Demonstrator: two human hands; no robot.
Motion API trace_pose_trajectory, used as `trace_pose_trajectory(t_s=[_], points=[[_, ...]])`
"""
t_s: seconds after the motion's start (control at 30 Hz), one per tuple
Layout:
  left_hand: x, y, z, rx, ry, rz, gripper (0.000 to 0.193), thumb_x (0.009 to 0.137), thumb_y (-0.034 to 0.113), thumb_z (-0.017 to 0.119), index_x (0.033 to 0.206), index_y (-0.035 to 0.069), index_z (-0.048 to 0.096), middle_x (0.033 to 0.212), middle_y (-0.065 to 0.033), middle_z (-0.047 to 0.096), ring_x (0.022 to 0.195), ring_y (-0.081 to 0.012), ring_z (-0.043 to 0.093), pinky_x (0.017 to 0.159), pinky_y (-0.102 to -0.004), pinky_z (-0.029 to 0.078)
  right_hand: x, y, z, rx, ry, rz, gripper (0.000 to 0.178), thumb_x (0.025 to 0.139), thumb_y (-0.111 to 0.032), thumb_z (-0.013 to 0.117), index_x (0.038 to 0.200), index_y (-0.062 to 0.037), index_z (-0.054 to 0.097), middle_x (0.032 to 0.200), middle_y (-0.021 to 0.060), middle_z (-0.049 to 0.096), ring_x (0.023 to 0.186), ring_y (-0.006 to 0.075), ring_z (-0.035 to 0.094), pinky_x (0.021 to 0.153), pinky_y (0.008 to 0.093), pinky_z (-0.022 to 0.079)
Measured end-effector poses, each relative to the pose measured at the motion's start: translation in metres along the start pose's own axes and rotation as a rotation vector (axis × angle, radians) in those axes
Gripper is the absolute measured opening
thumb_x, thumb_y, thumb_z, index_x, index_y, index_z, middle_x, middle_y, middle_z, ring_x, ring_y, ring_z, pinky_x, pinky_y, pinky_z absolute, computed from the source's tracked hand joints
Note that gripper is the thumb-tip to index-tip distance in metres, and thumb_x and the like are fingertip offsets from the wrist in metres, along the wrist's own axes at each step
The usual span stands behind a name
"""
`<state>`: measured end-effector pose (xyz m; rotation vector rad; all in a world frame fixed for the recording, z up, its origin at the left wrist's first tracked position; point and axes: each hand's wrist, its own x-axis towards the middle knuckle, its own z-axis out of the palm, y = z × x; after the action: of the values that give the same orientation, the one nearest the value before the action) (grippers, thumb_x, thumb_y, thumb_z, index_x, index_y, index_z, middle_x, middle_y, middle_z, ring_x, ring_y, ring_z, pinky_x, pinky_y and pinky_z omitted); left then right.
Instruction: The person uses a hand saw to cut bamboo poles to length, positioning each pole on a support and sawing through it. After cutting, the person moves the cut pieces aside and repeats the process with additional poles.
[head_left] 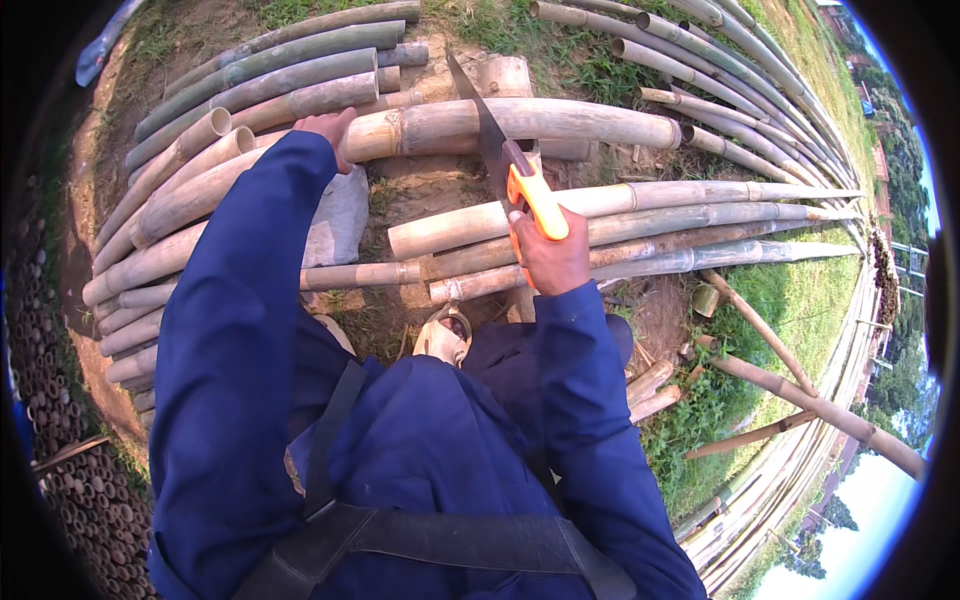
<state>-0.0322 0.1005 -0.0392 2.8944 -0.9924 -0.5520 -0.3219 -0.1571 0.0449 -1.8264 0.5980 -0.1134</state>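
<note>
A thick, pale bamboo pole (590, 123) lies crosswise in front of me, raised on other pieces. My left hand (328, 130) grips its left end, with the fingers partly hidden. In my right hand (556, 256) is the orange handle of a handsaw (532, 193), the fingers closed around it. The dark saw blade points away from me and crosses the pole near its middle. Whether the teeth have cut into the bamboo I cannot tell. Closer to me, under the right hand, several long bamboo poles (660, 222) lie side by side.
Cut bamboo lengths (290, 60) are stacked at the left, and long poles (720, 75) spread out at the far right. A pale block (337, 222) stands below the left hand. My shoe (440, 340) is near the poles. A bamboo frame (800, 395) stands at the right.
</note>
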Motion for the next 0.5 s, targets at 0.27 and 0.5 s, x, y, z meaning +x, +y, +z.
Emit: trace_pose_trajectory(t_s=[0.27, 0.5], points=[[-0.016, -0.011, -0.002, -0.018, -0.039, -0.033, 0.077, 0.06, 0.035, 0.088, 0.124, 0.012, 0.051, 0.115, -0.018, 0.069, 0.109, -0.0407, 0.066, 0.094, -0.0493, 0.052, -0.16, -0.065, -0.062, -0.026, -0.006, 0.191, 0.036, 0.093, 0.003, 0.065, 0.129, 0.0065, 0.063, 0.108, 0.0104, 0.072, 0.098, 0.0134, 0.067, 0.088, 0.0271, 0.052], [-0.001, 0.005, -0.014, -0.003, -0.036, 0.009, 0.077, 0.061, 0.035, 0.087, 0.124, 0.011, 0.051, 0.115, -0.0194, 0.07, 0.109, -0.0411, 0.066, 0.094, -0.049, 0.052, -0.01, 0.0, 0.007, 0.048, 0.055, -0.049, 0.016, 0.093, -0.009, 0.07, 0.096, 0.0053, 0.065, 0.069, 0.0006, 0.056, 0.063, 0.0085, 0.047, 0.059, 0.029, 0.044]])
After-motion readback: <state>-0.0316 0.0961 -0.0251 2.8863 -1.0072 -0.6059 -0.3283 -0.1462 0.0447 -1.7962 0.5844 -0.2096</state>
